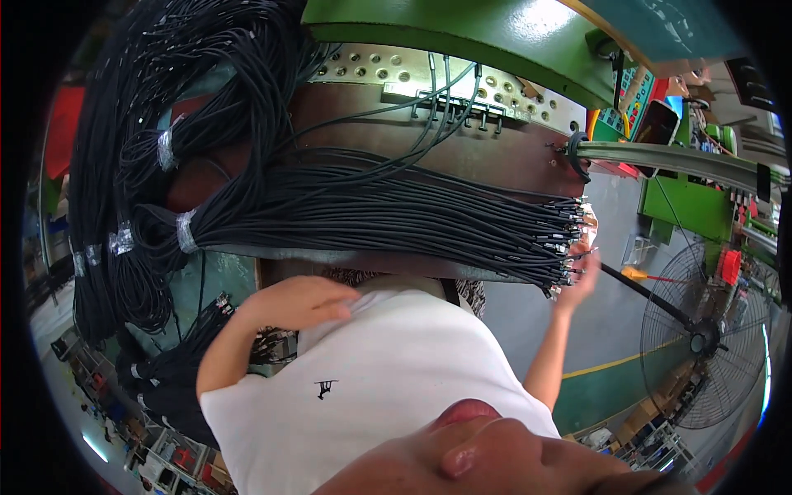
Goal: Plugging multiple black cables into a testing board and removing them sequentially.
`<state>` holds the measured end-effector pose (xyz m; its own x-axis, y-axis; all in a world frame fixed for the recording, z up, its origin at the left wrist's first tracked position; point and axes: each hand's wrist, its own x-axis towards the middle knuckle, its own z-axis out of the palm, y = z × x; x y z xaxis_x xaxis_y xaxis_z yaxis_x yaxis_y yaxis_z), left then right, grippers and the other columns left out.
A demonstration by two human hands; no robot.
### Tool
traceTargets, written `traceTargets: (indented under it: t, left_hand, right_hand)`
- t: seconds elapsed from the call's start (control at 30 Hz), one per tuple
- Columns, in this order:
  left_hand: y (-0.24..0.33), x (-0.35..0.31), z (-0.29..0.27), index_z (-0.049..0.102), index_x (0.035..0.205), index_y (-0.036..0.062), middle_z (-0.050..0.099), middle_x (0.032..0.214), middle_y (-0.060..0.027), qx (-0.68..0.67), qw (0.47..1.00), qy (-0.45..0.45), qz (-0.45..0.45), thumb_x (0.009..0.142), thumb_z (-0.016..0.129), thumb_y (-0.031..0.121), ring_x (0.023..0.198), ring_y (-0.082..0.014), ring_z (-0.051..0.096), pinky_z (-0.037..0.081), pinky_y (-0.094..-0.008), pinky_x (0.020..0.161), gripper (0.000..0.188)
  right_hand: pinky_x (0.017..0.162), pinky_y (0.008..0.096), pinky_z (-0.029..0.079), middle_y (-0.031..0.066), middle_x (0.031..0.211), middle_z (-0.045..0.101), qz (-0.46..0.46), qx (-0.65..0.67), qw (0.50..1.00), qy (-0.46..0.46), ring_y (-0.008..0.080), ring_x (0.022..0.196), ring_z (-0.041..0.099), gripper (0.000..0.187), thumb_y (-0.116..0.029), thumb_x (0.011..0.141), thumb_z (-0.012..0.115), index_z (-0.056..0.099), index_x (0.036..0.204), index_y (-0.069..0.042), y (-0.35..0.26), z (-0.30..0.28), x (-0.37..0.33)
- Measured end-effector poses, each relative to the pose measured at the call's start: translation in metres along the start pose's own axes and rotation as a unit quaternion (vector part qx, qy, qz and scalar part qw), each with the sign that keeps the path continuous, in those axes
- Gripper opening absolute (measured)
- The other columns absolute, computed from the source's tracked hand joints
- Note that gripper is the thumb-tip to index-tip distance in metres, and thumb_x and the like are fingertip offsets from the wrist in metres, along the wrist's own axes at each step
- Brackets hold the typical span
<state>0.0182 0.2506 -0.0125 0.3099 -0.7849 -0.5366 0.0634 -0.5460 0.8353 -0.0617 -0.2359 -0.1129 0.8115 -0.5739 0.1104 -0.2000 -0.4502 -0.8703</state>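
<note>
A thick bundle of black cables (396,216) lies lengthwise across the brown work surface. A silvery tie (186,231) wraps its left part, and small metal connectors (575,239) crowd its right end. My right hand (582,276) is at those connector ends, slightly blurred. Its fingers are partly hidden behind the connectors, so its grip is unclear. My left hand (305,302) hovers in front of my white shirt, below the bundle, open with its fingers stretched out and nothing in it. A few cables run up from the bundle to a metal fixture (454,107) at the machine.
A green machine (462,33) with a perforated metal plate stands at the back. More tied black cable coils (124,239) hang and heap at the left. A metal bar (676,158) juts out at the right, above a large black fan (703,338). A control panel (637,92) sits at the upper right.
</note>
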Motion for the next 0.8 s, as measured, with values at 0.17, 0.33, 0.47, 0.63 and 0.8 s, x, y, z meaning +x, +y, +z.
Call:
traceTargets:
  t: [0.17,0.33,0.47,0.63,0.8]
  left_hand:
    - [0.07,0.045,-0.032,0.053,0.126,0.0,0.055,0.128,-0.0157,0.022,0.957,0.14,0.252,0.093,0.054,0.028,0.119,-0.0322,0.051,0.039,-0.043,0.101,0.043]
    - [0.098,0.147,-0.016,0.048,0.126,-0.004,0.047,0.134,-0.0192,0.367,0.838,0.332,0.228,0.088,0.054,0.044,0.126,-0.0329,0.043,0.032,-0.0488,0.105,0.061]
    - [0.073,0.138,-0.023,0.048,0.124,-0.0063,0.046,0.134,-0.0234,0.385,0.813,0.43,0.076,0.083,0.057,0.05,0.127,-0.0359,0.042,0.034,-0.0473,0.105,0.071]
    - [0.051,0.126,-0.075,0.057,0.119,0.0024,0.061,0.11,-0.0156,0.469,0.694,0.542,0.067,0.084,0.06,0.039,0.111,-0.0318,0.054,0.038,-0.0427,0.099,0.05]
    - [0.067,0.144,-0.092,0.062,0.112,0.0103,0.066,0.102,-0.0098,0.184,0.904,0.383,-0.045,0.093,0.05,0.032,0.095,-0.0286,0.061,0.046,-0.0365,0.085,0.032]
  right_hand:
    - [0.09,0.0323,0.046,0.0124,0.113,0.058,-0.286,-0.161,0.944,-0.032,0.0217,0.103,0.057,0.03,-0.006,0.091,0.053,0.056,0.121,-0.002,-0.132,0.02,0.08]
    - [0.097,0.0412,0.038,0.0113,0.117,0.057,-0.545,-0.304,0.753,-0.21,0.0281,0.111,0.05,0.057,-0.037,0.077,0.07,0.054,0.123,-0.007,-0.18,0.162,0.117]
    - [0.092,0.038,0.043,0.0102,0.108,0.059,-0.582,-0.292,0.724,-0.228,0.0294,0.105,0.053,0.054,-0.04,0.077,0.07,0.056,0.114,-0.004,-0.175,0.18,0.126]
    - [0.078,0.0393,0.048,0.0114,0.09,0.063,-0.521,-0.22,0.735,-0.374,0.03,0.088,0.059,0.033,-0.031,0.081,0.068,0.062,0.1,-0.005,-0.193,0.154,0.131]
    - [0.06,0.0314,0.047,0.0116,0.068,0.064,-0.195,-0.16,0.857,-0.45,0.0266,0.06,0.058,0.029,-0.025,0.089,0.058,0.065,0.08,0.002,-0.198,0.165,0.158]
